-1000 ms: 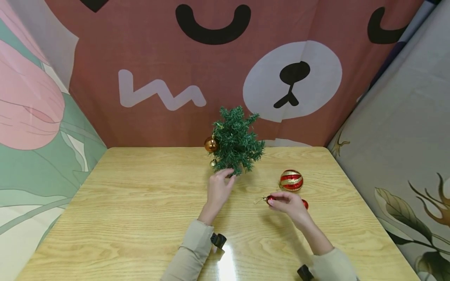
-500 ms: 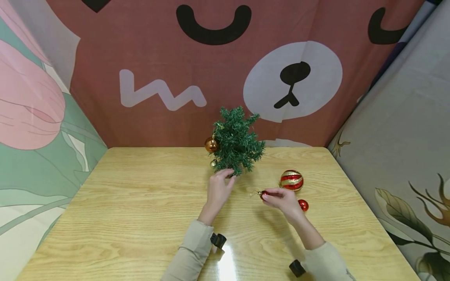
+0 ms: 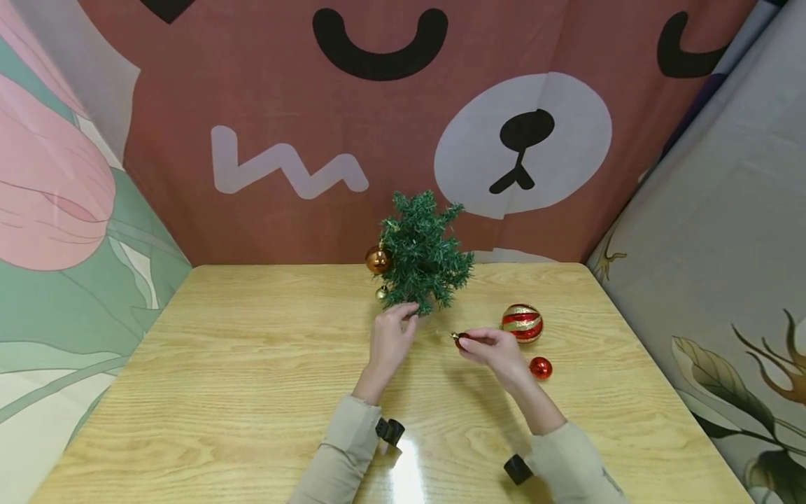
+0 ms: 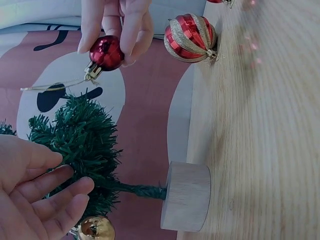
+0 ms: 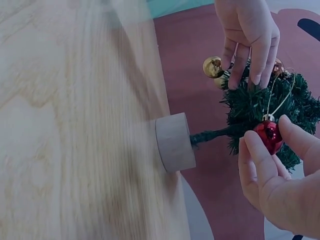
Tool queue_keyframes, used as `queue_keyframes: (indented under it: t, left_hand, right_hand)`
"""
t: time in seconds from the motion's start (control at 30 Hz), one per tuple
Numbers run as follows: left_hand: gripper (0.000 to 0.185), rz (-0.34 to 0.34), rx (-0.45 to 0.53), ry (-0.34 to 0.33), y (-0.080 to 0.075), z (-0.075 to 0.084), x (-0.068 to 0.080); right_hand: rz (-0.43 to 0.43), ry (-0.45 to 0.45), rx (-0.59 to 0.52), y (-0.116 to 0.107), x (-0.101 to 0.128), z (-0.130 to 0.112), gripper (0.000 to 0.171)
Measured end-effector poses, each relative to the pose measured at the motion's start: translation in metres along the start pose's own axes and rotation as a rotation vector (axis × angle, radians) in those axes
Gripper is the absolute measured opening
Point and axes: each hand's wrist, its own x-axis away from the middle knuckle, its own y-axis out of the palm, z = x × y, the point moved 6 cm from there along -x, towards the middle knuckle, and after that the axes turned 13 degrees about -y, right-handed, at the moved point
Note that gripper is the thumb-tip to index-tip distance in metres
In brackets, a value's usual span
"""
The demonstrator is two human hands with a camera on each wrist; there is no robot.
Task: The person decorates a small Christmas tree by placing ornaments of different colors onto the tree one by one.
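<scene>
My right hand (image 3: pixel 497 348) pinches a small red bauble (image 4: pixel 106 52) between thumb and fingertips, raised above the table (image 3: pixel 252 392), a little to the right of the tree (image 3: pixel 423 253). The bauble's gold cap and thin hanging loop point toward the tree's lower branches; in the right wrist view the bauble (image 5: pixel 269 136) lies against the green needles, though I cannot tell whether it touches them. My left hand (image 3: pixel 390 338) reaches the tree's lower left branches with relaxed, nearly straight fingers (image 5: pixel 254 60); the fingertips rest on the needles, and they close on nothing. The tree stands upright near the table's far edge on a round wooden base (image 4: pixel 187 196), its thin stem rising from the base's centre. Two ornaments already hang on the tree's left side: a large copper ball (image 3: pixel 378 260) and, below it, a small gold ball (image 3: pixel 380 293), just beside my left fingertips. On the table to the right of my right hand lie a large striped ball (image 3: pixel 522 323), red and gold, and nearer me a small red ball (image 3: pixel 540 367); the two are near each other but apart. Printed cloth panels (image 3: pixel 315 140) enclose the table on three sides.
</scene>
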Motion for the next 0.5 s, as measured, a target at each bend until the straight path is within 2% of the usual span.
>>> queue_keyframes:
  t: [0.27,0.5]
  left_hand:
    - [0.016,-0.012,0.018,-0.009,0.000,-0.002,0.000]
    - [0.017,0.004,0.035,0.007,-0.002,0.000,0.000]
  right_hand:
    - [0.018,-0.001,-0.024,0.008,-0.009,-0.003,0.029]
    - [0.042,0.015,-0.044,0.013,-0.015,-0.002,0.032]
